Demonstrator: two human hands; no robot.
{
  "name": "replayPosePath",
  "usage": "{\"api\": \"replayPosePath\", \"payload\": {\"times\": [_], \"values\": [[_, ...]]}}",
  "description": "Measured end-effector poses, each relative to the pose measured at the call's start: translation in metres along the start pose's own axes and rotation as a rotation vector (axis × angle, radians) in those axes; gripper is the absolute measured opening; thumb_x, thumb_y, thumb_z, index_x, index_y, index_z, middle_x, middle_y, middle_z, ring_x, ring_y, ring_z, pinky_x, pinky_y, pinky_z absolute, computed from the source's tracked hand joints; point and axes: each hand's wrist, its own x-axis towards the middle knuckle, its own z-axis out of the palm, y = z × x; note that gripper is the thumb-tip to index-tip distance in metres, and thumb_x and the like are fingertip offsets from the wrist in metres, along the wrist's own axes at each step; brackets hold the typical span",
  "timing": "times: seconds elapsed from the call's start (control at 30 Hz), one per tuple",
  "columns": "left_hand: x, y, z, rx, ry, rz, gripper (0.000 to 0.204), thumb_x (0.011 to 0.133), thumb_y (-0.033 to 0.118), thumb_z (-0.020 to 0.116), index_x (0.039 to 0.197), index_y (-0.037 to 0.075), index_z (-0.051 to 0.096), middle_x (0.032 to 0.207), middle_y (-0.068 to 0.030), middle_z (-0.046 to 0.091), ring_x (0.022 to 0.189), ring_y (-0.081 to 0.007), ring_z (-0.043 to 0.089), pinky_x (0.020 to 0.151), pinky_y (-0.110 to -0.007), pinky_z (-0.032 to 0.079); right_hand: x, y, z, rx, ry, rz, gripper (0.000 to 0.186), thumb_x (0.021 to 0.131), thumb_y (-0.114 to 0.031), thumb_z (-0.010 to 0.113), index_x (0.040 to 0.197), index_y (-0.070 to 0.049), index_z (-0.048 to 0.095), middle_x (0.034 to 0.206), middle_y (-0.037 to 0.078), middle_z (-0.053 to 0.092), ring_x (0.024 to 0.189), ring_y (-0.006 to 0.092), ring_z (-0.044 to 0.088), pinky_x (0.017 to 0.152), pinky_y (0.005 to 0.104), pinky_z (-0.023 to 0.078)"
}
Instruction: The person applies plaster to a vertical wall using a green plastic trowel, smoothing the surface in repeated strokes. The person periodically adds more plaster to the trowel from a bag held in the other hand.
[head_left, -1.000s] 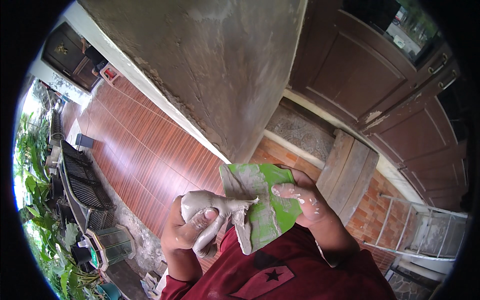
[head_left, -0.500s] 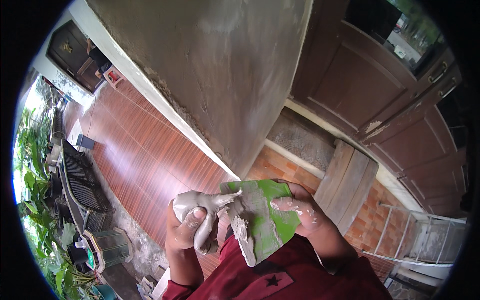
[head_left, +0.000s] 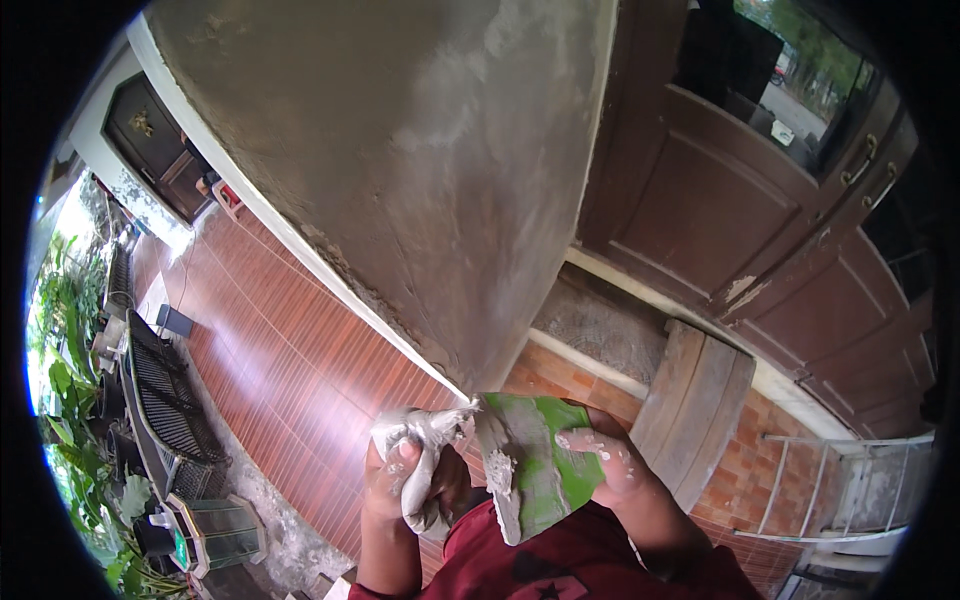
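Note:
My left hand (head_left: 388,492) is closed round a soft, crumpled pale grey bundle (head_left: 422,460). It is coated like wet putty, and I cannot make out whether it is a rag or a bag. A ragged tip of it reaches the left edge of a flat green plastic scraper (head_left: 566,462). My right hand (head_left: 622,466) grips that scraper at its right side, thumb on top and fingers hidden beneath. Grey putty (head_left: 502,475) is smeared over the scraper's left part, with thick clumps along the lower left edge. Dried flecks mark my right thumb and fingers.
Ahead rises a grey plastered wall (head_left: 400,180) with a pale edge. Brown panelled doors (head_left: 700,190), a wooden bench (head_left: 690,400) and a white metal rack (head_left: 820,490) stand on the right. To the left are red-brown flooring (head_left: 270,340), a dark woven seat (head_left: 170,400) and plants.
Both hands, the bundle and the scraper sit lower and further right in view. The bundle looks more crumpled, its tip now at the scraper's edge rather than over its face.

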Motion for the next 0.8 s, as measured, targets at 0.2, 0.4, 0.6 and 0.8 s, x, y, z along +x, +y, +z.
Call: {"api": "replayPosePath", "payload": {"times": [0.2, 0.4, 0.6, 0.8], "values": [[0.006, 0.009, 0.008, 0.257, 0.070, 0.012, 0.035, 0.088, 0.028, 0.064, 0.097, -0.005, 0.058, 0.069, -0.0107, 0.060, 0.056, -0.0150, 0.056, 0.050, -0.029, 0.045, 0.001, -0.007, 0.005, 0.006, -0.087, -0.018, 0.049, 0.083, -0.013, 0.057, 0.129, 0.005, 0.050, 0.116, 0.012, 0.061, 0.105, 0.0204, 0.060, 0.092, 0.0345, 0.047], [0.010, 0.012, 0.015, 0.390, -0.006, 0.054, 0.036, 0.090, 0.030, 0.064, 0.101, -0.003, 0.055, 0.073, -0.0112, 0.062, 0.052, -0.0126, 0.056, 0.044, -0.027, 0.045, -0.001, -0.020, 0.018, 0.002, -0.284, -0.049, 0.054, 0.087, -0.013, 0.051, 0.134, 0.012, 0.041, 0.128, 0.020, 0.056, 0.115, 0.0267, 0.058, 0.101, 0.0403, 0.045], [0.005, 0.016, 0.011, 0.495, -0.054, 0.054, 0.036, 0.089, 0.030, 0.066, 0.098, -0.003, 0.058, 0.080, -0.0126, 0.065, 0.061, -0.0147, 0.060, 0.051, -0.029, 0.048, 0.000, -0.019, 0.024, 0.027, -0.342, -0.047, 0.055, 0.087, -0.014, 0.049, 0.135, 0.013, 0.040, 0.129, 0.022, 0.055, 0.114, 0.0276, 0.059, 0.101, 0.0409, 0.047], [-0.002, 0.015, 0.004, 0.456, -0.013, 0.013, 0.027, 0.083, 0.019, 0.068, 0.092, -0.006, 0.063, 0.072, -0.0107, 0.065, 0.059, -0.0155, 0.061, 0.052, -0.028, 0.046, -0.002, -0.007, 0.015, 0.025, -0.112, 0.056, 0.053, 0.081, -0.011, 0.056, 0.130, 0.006, 0.048, 0.118, 0.017, 0.062, 0.108, 0.0255, 0.062, 0.095, 0.0384, 0.048]]}}
